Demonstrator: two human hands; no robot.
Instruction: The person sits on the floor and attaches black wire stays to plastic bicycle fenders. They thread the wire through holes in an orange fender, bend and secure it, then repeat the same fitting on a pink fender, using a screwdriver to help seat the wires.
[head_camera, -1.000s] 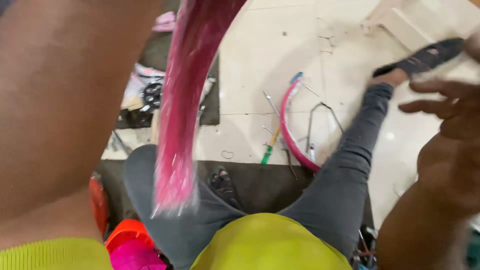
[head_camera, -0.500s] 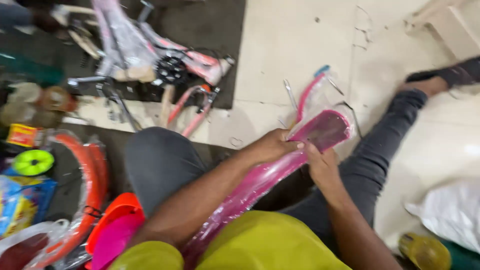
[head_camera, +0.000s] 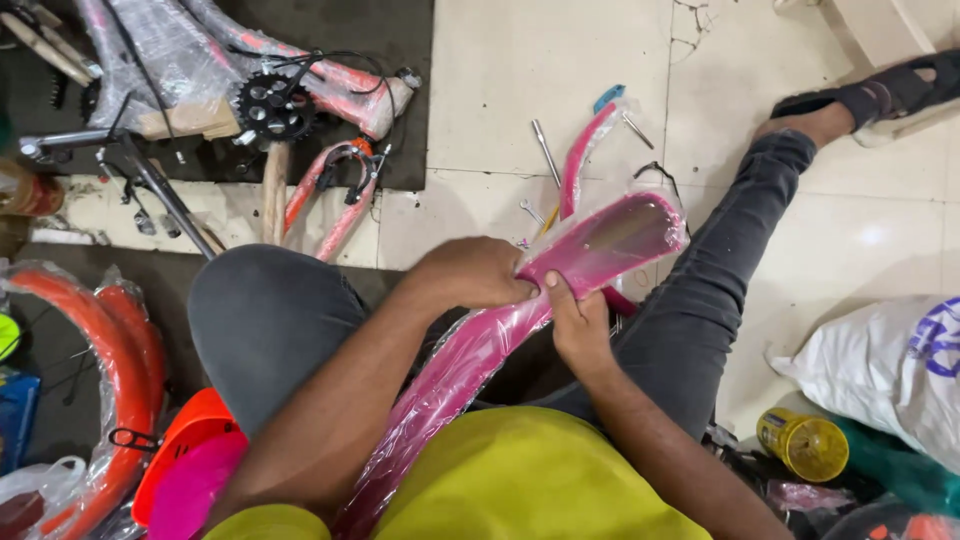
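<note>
Hands of a seated person meet at the centre of the view on a pink bicycle mudguard sheathed in clear plastic film, which runs diagonally from the lap, near and left, up to its rounded end, farther and right, above the floor between the outstretched legs. The left hand is closed over the mudguard from the left, fingers curled onto the film; the right hand grips it from the near side, thumb pressed on the wrapped surface just beside the left hand's fingers. Beyond the mudguard, on the pale tiled floor, lie a second pink curved mudguard, also in film, and a few small metal tools. Far left, on a dark mat, rests a film-wrapped pink bicycle frame with a black chainring. At the left edge, orange mudguards in clear film curve along the floor, with orange and pink plastic pieces nearer. At the right edge sits a white sack bearing blue print, and near it a yellow cylindrical container lies on its side. A sandalled foot reaches far right.
</note>
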